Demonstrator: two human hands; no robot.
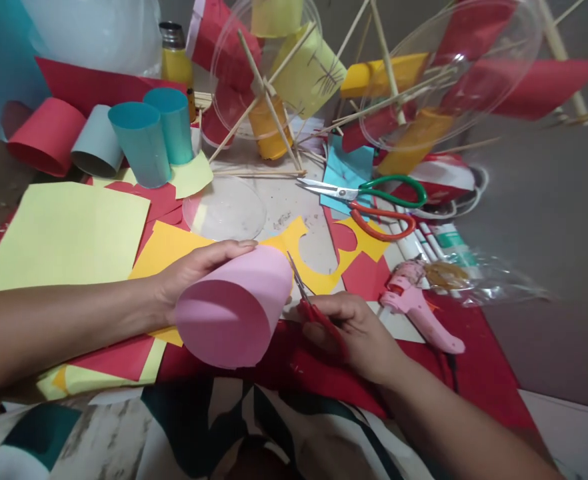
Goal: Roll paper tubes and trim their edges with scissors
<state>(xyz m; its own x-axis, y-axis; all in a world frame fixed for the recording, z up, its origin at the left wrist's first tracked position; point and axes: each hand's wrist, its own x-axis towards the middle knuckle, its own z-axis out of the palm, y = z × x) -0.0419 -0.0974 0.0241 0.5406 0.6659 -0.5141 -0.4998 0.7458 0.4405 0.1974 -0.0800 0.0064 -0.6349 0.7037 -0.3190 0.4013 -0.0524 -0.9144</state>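
My left hand [194, 270] is wrapped around a pink paper cone-shaped cup [234, 307], lying on its side with its closed round end facing me. My right hand [349, 330] grips small red-handled scissors [314, 307], blades pointing up and left, close to the cup's narrow end. Both hands hover over sheets of red and yellow paper [324, 263] with cut-out shapes. A clear plastic lid [224, 208] lies just beyond the cup.
Larger scissors with green and red handles [374, 200] lie to the right, a pink glue gun [419, 307] nearer me. Blue [144, 143], red and grey paper cups stand at back left. Stick frames with clear plastic domes [449, 67] rise behind. A yellow sheet [64, 230] lies left.
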